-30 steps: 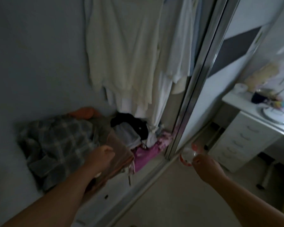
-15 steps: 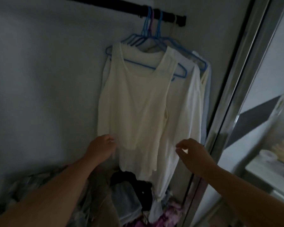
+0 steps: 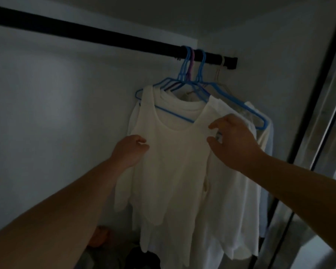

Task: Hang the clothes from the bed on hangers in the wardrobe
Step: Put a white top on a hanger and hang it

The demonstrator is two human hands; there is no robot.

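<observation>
- Frontmost on black rail (image 3: 105, 36): cream top (image 3: 173, 162), long axis vertical, neckline up, on blue hanger (image 3: 175, 113).
- Below rail: left hand (image 3: 129, 150) pinching top's edge; right hand (image 3: 234, 140), fingers spread, holding nothing.

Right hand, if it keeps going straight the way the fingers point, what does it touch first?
Most likely the cream sleeveless top at its right shoulder: the right hand has its fingers spread and pointing up-left at that fabric, just below the blue hanger. Depth is unclear, so it may already be touching.

Both hands (image 3: 129, 150) higher, at front top (image 3: 175, 162)
</observation>
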